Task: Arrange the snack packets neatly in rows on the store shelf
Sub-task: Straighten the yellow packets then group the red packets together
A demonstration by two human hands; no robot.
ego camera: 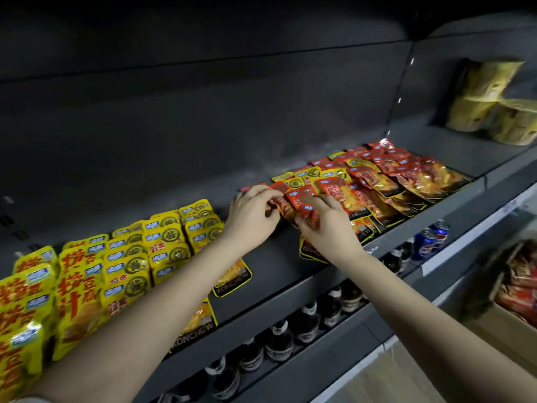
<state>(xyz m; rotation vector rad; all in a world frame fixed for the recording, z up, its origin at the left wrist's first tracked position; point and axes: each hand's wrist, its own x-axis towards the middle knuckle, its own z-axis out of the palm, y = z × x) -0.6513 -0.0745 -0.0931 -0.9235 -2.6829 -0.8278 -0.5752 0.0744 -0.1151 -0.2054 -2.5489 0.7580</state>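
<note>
On the dark grey shelf my left hand and my right hand both grip a small stack of red snack packets near the middle. My fingers curl over the stack from either side. To the right, red and orange packets lie overlapping in slanted rows. Yellow packets stand in rows on the left, with larger yellow ones at the far left. A few packets lie flat under my forearms, partly hidden.
A bare stretch of shelf lies between the yellow rows and the red ones. Dark bottles and blue cans fill the shelf below. Pale yellow bags sit upper right. A cardboard box of red packets stands at the right.
</note>
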